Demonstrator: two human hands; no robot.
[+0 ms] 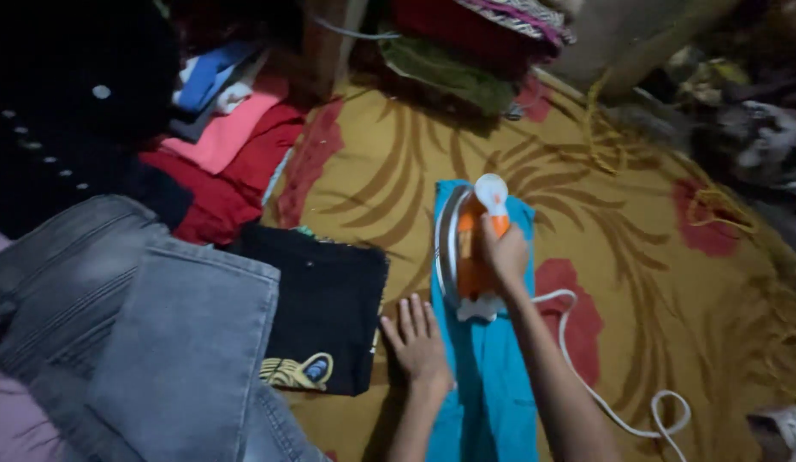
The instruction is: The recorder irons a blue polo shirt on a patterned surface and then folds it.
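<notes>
Patterned yellow blanket (654,342) covers the floor, open room to the right. Jeans (158,342) overlap a black shirt (325,308) at left. Teal cloth (492,385) lies centre; left hand (417,342) flat on its left edge, fingers spread. Right hand (503,257) wrapped around iron (470,248), probably tilted on edge; white cord (620,411) trails right.
</notes>
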